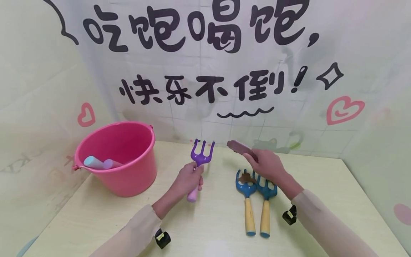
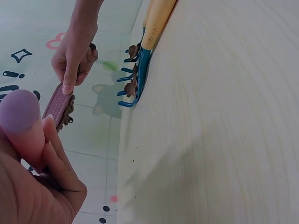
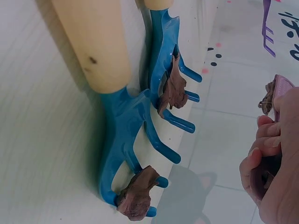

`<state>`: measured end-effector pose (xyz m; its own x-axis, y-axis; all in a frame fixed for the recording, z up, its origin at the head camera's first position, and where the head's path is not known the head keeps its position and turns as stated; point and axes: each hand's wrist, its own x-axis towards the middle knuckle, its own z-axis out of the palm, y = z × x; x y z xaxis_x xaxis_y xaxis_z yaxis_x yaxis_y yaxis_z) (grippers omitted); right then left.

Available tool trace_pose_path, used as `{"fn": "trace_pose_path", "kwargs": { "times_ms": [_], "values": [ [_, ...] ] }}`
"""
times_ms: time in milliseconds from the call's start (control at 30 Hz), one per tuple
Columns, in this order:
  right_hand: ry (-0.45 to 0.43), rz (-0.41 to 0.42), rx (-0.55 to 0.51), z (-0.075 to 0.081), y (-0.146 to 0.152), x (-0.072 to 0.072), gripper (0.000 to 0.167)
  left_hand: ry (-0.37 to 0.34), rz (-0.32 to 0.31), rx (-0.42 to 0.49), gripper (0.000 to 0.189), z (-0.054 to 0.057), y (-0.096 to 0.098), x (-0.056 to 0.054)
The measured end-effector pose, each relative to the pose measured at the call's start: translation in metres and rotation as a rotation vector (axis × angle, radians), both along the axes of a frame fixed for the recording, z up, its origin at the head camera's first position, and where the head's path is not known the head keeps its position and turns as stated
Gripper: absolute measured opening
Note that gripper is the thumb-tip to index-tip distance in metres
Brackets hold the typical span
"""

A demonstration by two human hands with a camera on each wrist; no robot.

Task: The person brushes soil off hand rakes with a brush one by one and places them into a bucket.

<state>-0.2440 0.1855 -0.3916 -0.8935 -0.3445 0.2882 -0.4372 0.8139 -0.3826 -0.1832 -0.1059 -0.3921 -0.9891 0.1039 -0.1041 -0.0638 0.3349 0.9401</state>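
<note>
My left hand (image 1: 188, 178) grips the pink handle of a purple three-pronged garden hand fork (image 1: 201, 159), its prongs pointing away over the table. My right hand (image 1: 269, 165) holds a mauve brush-like tool (image 1: 240, 147) by its handle. In the left wrist view this tool (image 2: 57, 106) has a dotted flat back, with brown lumpy stuff on its other side. Below the right hand, two blue hand forks (image 3: 112, 154) with wooden handles lie side by side on the table. Brown clumps (image 3: 139, 193) sit among the prongs of both.
A pink bucket (image 1: 131, 178) stands at the back left of the table (image 1: 205, 228), with a turquoise handle (image 1: 93, 162) and a purple handle (image 1: 110, 164) inside. Behind, a white sheet with black lettering forms a backdrop, and sheets also flank both sides.
</note>
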Motion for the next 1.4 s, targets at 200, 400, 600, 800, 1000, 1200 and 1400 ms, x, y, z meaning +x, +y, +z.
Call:
{"fn": "trace_pose_path", "kwargs": {
  "times_ms": [200,400,600,800,1000,1200,1400],
  "values": [
    [-0.039,0.005,0.0,0.0,0.005,0.003,0.034,0.014,0.01,-0.021,0.027,0.004,-0.005,0.001],
    [-0.035,-0.002,0.021,0.0,0.009,0.007,0.036,0.017,0.017,-0.025,0.025,0.01,-0.012,-0.001],
    [-0.038,0.002,0.02,0.0,0.014,0.011,0.037,0.014,0.024,-0.051,0.026,0.015,-0.018,-0.003],
    [-0.064,0.01,0.015,-0.001,0.017,0.013,0.034,0.015,0.029,-0.046,0.025,0.018,-0.022,-0.003],
    [-0.077,0.009,0.016,-0.003,0.018,0.015,0.032,0.013,0.035,-0.053,0.026,0.023,-0.029,-0.002],
    [-0.068,0.015,0.012,-0.004,0.019,0.015,0.033,0.02,0.038,-0.068,0.028,0.03,-0.038,-0.003],
    [-0.063,0.022,0.017,-0.006,0.021,0.014,0.035,0.014,0.026,-0.079,0.029,0.04,-0.047,-0.003]
  ]
}}
